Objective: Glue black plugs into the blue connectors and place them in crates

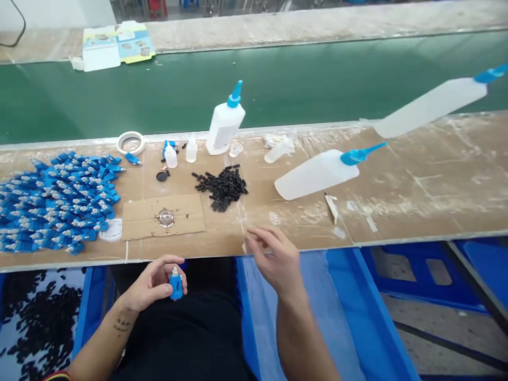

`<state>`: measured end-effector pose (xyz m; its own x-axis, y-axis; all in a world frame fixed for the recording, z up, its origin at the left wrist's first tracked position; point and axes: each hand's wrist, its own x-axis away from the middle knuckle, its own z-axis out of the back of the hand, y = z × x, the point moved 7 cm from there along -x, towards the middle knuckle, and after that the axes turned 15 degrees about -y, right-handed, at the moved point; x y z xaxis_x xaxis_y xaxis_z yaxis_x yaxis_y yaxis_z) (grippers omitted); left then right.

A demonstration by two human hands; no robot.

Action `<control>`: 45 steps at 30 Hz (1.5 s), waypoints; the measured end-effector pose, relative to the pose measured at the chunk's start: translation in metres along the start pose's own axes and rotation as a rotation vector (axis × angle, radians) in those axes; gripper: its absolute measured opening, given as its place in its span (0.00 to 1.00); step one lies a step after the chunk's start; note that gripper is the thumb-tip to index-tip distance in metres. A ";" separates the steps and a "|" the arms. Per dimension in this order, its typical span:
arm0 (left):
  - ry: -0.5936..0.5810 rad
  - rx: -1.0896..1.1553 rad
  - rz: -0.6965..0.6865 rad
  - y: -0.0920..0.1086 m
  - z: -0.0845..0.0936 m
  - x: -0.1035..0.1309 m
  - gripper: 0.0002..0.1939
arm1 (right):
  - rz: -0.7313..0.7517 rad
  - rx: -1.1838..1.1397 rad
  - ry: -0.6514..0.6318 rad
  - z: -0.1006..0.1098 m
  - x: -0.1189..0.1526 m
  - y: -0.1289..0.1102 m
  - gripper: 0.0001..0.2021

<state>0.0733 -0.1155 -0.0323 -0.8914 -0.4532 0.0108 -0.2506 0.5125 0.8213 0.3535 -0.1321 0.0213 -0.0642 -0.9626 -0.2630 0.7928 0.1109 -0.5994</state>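
My left hand (pixel 156 283) holds a small blue part (pixel 176 284) with a whitish tip pointing up, just off the table's front edge. My right hand (pixel 275 256) is at the table edge to the right, thumb and forefinger close together; whether anything sits between them is too small to tell. Beyond it to the left lies a pile of small black pieces (pixel 222 186). A cardboard piece (pixel 138 218) bears a small round dish (pixel 165 217) with something dark in it. Many similar blue parts (pixel 59 198) are heaped at the left of the table.
A white bottle (pixel 225 127) with a blue nozzle stands behind the black pile. Two larger bottles (pixel 317 174) (pixel 432 106) lean at the right. Two small bottles (pixel 191 150) and a tape roll (pixel 130 143) stand farther back. Blue bins (pixel 357 296) are below the edge.
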 end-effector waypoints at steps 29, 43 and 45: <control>0.407 -1.099 -0.315 0.070 0.006 0.012 0.14 | 0.152 -0.888 -0.550 -0.112 -0.027 -0.122 0.06; 0.277 -0.227 -0.213 0.049 0.025 0.008 0.13 | 0.682 -0.506 -0.414 -0.097 -0.043 -0.158 0.12; 0.287 -0.189 -0.191 0.046 0.026 0.008 0.15 | 0.713 -0.484 -0.463 -0.098 -0.046 -0.160 0.13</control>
<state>0.0444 -0.0766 -0.0093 -0.6871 -0.7264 -0.0154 -0.3038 0.2679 0.9143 0.1705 -0.0819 0.0552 0.6602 -0.6205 -0.4232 0.2119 0.6944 -0.6877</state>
